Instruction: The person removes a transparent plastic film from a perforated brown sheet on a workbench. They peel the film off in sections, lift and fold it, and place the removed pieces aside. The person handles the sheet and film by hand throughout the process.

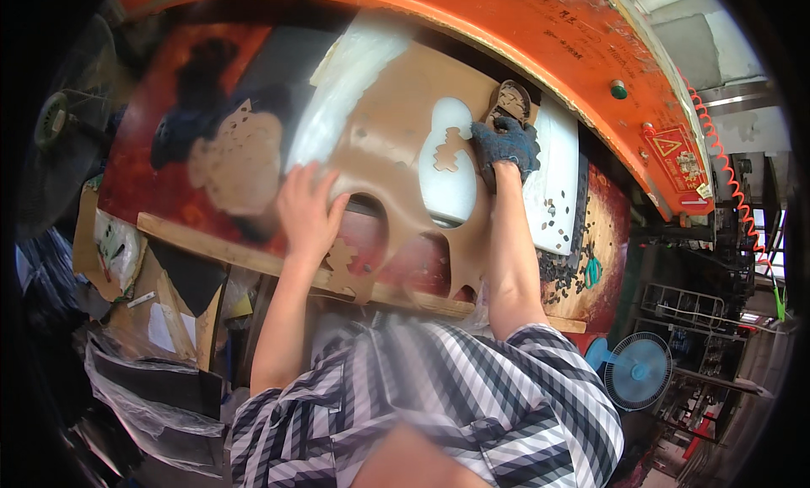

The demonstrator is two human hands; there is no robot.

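Observation:
A large brown sheet, with sole-shaped holes and ragged cut-outs along its near edge, lies over a white board. The bare fingers of my left hand are spread on the sheet's left near edge. My right hand, in a dark blue work glove, is closed on the near end of a sole-shaped cutting die at the sheet's right side. Brown material shows inside the die's rim. Beside the glove, a jagged brown scrap sits within the sole-shaped hole.
An orange machine beam with a green button spans the far side. Small dark scraps and teal-handled scissors lie at the right. Brown pieces rest at left. A blue fan stands at lower right.

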